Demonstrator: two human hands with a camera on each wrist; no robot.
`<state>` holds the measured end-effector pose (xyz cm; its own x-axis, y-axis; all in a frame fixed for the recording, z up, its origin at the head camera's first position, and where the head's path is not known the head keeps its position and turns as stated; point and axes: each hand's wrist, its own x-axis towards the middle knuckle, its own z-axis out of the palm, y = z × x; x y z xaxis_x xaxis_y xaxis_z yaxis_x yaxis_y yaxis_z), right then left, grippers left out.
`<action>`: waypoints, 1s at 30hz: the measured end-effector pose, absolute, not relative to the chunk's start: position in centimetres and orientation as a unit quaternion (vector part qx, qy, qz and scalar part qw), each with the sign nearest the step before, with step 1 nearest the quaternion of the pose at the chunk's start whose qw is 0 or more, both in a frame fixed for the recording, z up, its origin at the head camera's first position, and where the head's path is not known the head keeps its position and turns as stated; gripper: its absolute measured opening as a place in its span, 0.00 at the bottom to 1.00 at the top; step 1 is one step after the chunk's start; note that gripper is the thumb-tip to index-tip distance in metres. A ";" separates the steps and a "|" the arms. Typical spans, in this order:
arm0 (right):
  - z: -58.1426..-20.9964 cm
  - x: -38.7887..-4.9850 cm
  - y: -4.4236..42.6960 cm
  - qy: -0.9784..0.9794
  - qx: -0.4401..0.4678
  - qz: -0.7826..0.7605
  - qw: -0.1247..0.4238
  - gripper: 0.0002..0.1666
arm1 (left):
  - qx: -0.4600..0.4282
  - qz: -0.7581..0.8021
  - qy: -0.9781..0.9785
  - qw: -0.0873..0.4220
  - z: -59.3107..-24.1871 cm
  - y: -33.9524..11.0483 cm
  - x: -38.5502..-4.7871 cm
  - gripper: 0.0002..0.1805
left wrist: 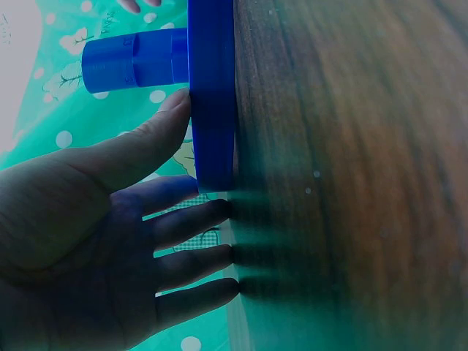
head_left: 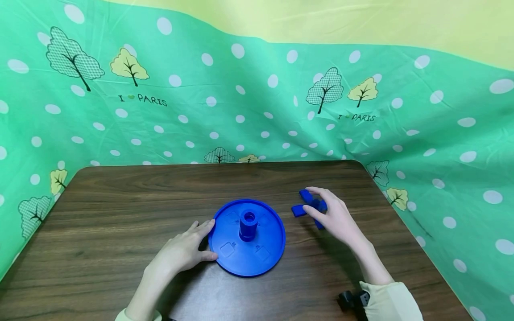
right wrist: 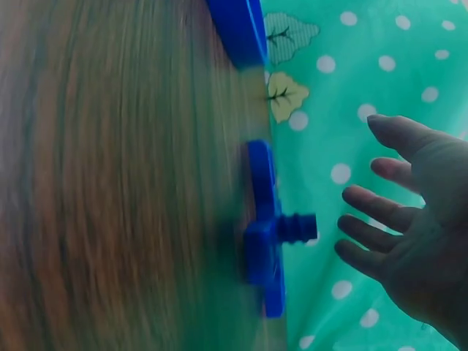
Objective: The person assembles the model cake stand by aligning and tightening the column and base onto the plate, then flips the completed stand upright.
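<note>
A round blue disc (head_left: 268,229) with a raised rim lies on the table, an upright hollow post (head_left: 248,226) at its centre. My left hand (head_left: 180,252) touches the disc's left edge, fingers spread and fairly straight; in the left wrist view the thumb (left wrist: 174,102) meets the rim while the other fingertips are low by the table. To the right is a flat blue cross-shaped piece (head_left: 298,211) with a short ridged stub (right wrist: 296,228) on top. Above it hovers my right hand (head_left: 337,218), fingers spread, apart from the piece in the right wrist view.
The dark wood-grain table (head_left: 132,200) has rounded back corners. A green cloth (head_left: 257,102) with white dots and printed trees hangs behind and along the sides. A black device (head_left: 353,299) is worn at the right wrist.
</note>
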<state>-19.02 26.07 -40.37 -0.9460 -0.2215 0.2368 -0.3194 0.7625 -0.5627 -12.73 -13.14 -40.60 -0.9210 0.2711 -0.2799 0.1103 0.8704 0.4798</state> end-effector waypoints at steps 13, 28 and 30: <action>-41.4 -20.0 28.5 -0.955 0.118 0.271 0.026 0.43 | 0.101 0.235 0.952 0.171 -40.6 -13.1 -12.8 0.50; -41.9 -20.5 30.3 -0.964 0.134 0.225 -0.047 0.57 | 0.095 0.238 0.951 0.175 -40.6 -13.1 -12.7 0.49; -42.0 -20.6 30.4 -0.965 0.133 0.219 -0.060 0.59 | 0.095 0.238 0.951 0.175 -40.6 -13.1 -12.8 0.49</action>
